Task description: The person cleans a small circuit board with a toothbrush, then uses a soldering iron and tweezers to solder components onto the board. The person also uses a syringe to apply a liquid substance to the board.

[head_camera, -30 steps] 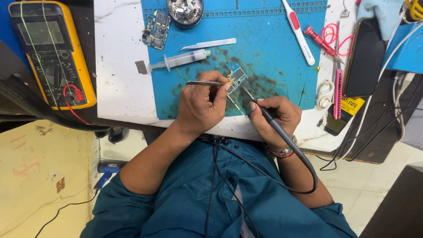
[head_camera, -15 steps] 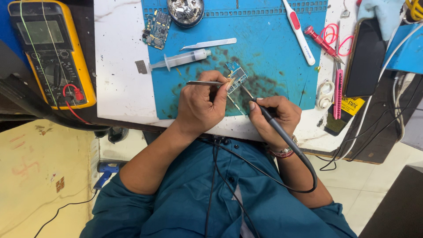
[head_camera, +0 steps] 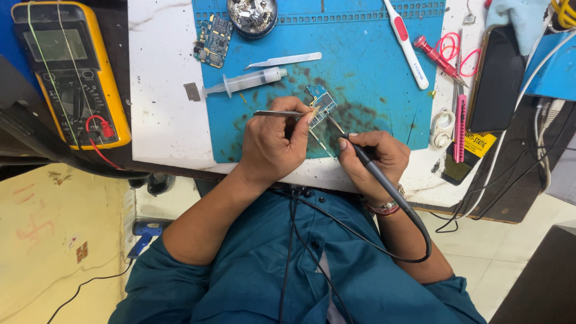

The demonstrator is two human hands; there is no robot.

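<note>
Small circuit board (head_camera: 322,102) just beyond L fingers (head_camera: 303,117), tweezers (head_camera: 277,113) touching.

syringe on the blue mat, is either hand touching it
No, the syringe lies apart above both hands; the left hand holds tweezers and the right hand a soldering iron.

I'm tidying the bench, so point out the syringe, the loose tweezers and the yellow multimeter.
syringe (head_camera: 249,81), head view, middle of its clear barrel.
loose tweezers (head_camera: 285,60), head view, middle of the metal arms.
yellow multimeter (head_camera: 117,90), head view, right yellow edge.
</note>
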